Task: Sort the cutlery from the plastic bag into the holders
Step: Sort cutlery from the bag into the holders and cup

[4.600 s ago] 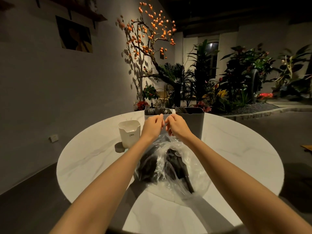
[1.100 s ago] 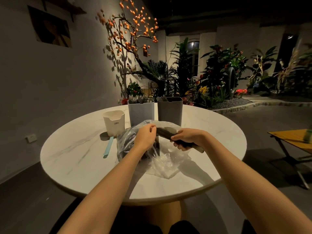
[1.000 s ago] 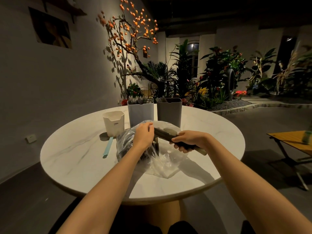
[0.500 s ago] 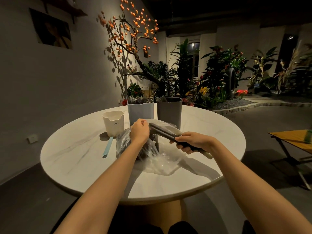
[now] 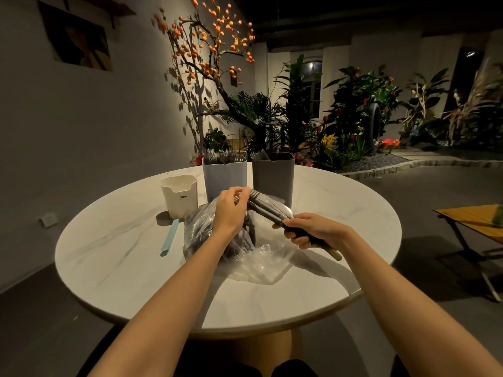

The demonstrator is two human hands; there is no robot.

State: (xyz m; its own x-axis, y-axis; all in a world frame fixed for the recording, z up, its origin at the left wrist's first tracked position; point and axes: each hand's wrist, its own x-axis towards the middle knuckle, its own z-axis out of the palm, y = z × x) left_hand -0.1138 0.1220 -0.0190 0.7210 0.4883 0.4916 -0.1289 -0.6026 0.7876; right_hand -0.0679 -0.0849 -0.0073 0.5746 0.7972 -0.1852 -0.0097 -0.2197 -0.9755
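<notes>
A clear plastic bag point(image 5: 245, 257) with dark cutlery inside lies in the middle of the round table point(image 5: 114, 240). My right hand point(image 5: 307, 231) grips a bundle of cutlery point(image 5: 268, 210) by the handles, fork tines pointing up-left. My left hand point(image 5: 230, 210) hovers over the bag and pinches the tip end of that bundle. Behind stand a light grey holder point(image 5: 224, 176) full of forks, a dark grey holder point(image 5: 272, 176) with some cutlery, and a shorter cream holder point(image 5: 179, 195).
A pale blue utensil point(image 5: 169, 238) lies flat on the table in front of the cream holder. A wooden folding table point(image 5: 473, 221) stands to the right. Plants and a branch with orange fruit fill the background beyond the table.
My right hand has drawn the cutlery bundle up and out of the bag toward the right. My left hand rose from the bag's edge to the bundle's tips.
</notes>
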